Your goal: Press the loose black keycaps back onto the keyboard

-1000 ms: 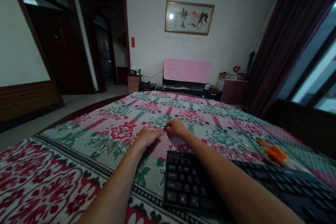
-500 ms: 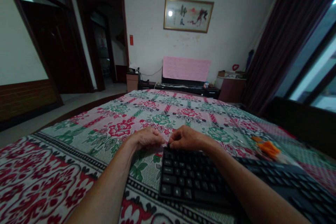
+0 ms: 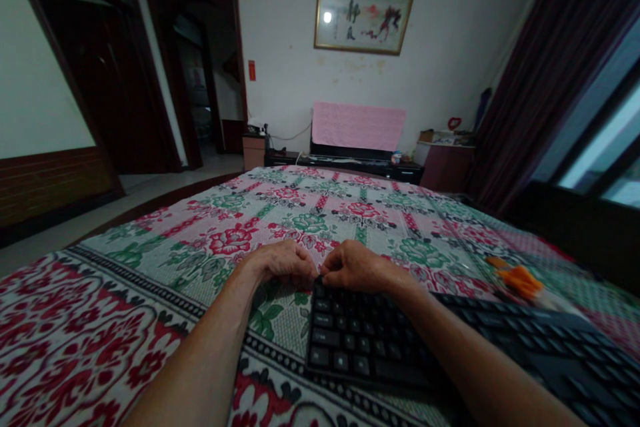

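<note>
A black keyboard (image 3: 345,345) lies on the patterned cloth, and my right forearm crosses over it, hiding its middle. At its far left corner my two hands meet, fingertips almost touching. My left hand (image 3: 285,260) is closed in a pinch just beyond that corner. My right hand (image 3: 357,267) also pinches, with its thumb and index finger at the corner itself and the other fingers curled above the top edge. Whatever lies between the fingertips of either hand is too small or hidden to name.
The floral cloth (image 3: 200,273) covers the broad surface around the keyboard. An orange cloth-like item (image 3: 521,281) lies beyond the keyboard on the right. Farther back stand a low black cabinet (image 3: 407,172) and something draped with a pink cloth (image 3: 357,125).
The view has shifted slightly, moving the keyboard and orange item a little in the picture. My left fingertips have come closer to the right ones at the keyboard corner.
</note>
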`<act>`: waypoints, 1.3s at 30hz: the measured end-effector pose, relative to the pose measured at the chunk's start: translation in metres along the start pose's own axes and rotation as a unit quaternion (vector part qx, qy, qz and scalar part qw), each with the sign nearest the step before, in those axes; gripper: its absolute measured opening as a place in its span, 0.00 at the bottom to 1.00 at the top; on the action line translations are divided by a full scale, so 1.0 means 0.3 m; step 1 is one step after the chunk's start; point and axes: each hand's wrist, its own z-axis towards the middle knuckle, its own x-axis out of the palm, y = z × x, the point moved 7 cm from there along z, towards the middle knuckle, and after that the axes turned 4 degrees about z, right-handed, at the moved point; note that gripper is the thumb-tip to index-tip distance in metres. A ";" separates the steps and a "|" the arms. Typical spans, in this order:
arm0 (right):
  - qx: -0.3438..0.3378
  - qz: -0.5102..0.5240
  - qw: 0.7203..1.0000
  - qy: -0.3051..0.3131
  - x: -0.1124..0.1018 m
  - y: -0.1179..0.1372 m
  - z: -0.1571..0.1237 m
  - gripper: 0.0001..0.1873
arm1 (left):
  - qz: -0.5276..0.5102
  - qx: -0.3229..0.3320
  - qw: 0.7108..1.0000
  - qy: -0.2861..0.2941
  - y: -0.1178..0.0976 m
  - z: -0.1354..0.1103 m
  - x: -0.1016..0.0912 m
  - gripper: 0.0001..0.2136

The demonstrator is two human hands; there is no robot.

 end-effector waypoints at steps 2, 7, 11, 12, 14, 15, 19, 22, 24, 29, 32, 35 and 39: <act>-0.009 -0.003 1.000 0.001 0.003 -0.001 0.004 0.09 | 0.005 0.003 1.000 -0.002 -0.001 0.000 0.000 0.10; -0.017 -0.011 1.000 0.005 0.010 -0.017 0.015 0.10 | 0.008 0.005 1.000 0.010 -0.001 0.003 0.004 0.12; -0.030 -0.008 1.000 -0.001 0.004 -0.021 0.015 0.11 | 0.025 -0.001 1.000 0.015 -0.010 0.000 0.010 0.13; -0.030 -0.004 1.000 -0.004 0.002 -0.022 0.014 0.11 | 0.031 -0.005 0.999 0.016 -0.012 -0.001 0.011 0.13; -0.021 0.008 1.000 -0.010 -0.001 -0.027 0.013 0.11 | 0.040 -0.011 0.999 0.015 -0.013 -0.003 0.012 0.12; -0.014 0.015 1.000 -0.014 -0.002 -0.031 0.014 0.11 | 0.043 -0.012 0.999 0.013 -0.014 -0.003 0.012 0.12; -0.001 0.038 0.999 -0.023 0.003 -0.047 0.019 0.11 | 0.042 -0.009 0.999 0.014 -0.013 -0.003 0.012 0.12; -0.003 0.042 0.999 -0.025 0.007 -0.052 0.021 0.11 | 0.036 -0.005 0.999 0.016 -0.013 -0.003 0.013 0.11; -0.008 0.048 0.998 -0.026 0.007 -0.051 0.020 0.11 | 0.035 -0.005 0.999 0.016 -0.014 -0.002 0.014 0.11; -0.021 0.060 0.998 -0.007 0.002 -0.050 0.014 0.11 | 0.055 -0.028 0.998 0.006 -0.013 -0.001 0.015 0.13; -0.028 0.056 0.998 0.017 0.000 -0.043 0.007 0.10 | 0.055 -0.024 0.998 0.008 -0.017 -0.001 0.018 0.13; -0.041 0.058 0.997 0.027 -0.003 -0.033 0.000 0.10 | 0.047 -0.013 0.999 0.005 -0.019 -0.001 0.016 0.12; -0.038 0.043 0.998 0.014 -0.002 -0.036 0.001 0.11 | 0.040 -0.006 0.999 0.000 -0.017 0.003 0.014 0.11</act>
